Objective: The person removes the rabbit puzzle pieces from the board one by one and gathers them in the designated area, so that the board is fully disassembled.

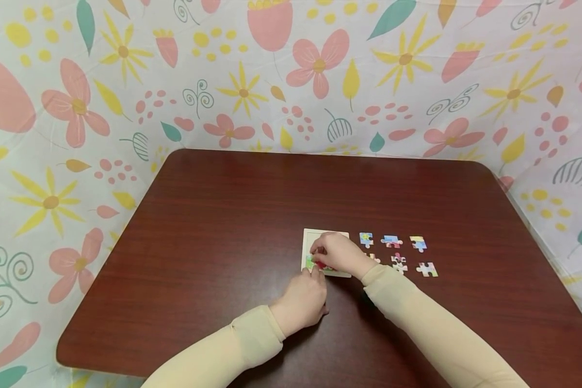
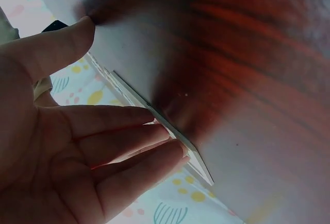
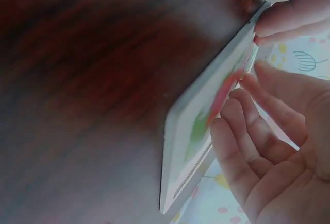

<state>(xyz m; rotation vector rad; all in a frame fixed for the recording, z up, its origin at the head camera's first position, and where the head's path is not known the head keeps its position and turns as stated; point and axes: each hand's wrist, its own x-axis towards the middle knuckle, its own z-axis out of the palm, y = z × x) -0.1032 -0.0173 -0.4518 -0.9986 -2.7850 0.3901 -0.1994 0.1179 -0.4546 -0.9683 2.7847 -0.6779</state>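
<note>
A small pale puzzle tray lies flat on the table, partly filled with green and red picture pieces. Over it reaches my right hand, its bent fingers and thumb meeting the picture near the tray's left side. Whether a piece sits between those fingertips is hidden. My left hand is at the near edge of the tray, and its extended fingertips touch there. In the left wrist view the thumb stands apart from the fingers. From the right wrist view, the tray's picture shows beneath the right fingertips.
Several loose jigsaw pieces lie in rows right of the tray, among them a blue one and a pale one. The right wrist partly covers the nearer row. The dark red table meets a flower-printed cloth behind.
</note>
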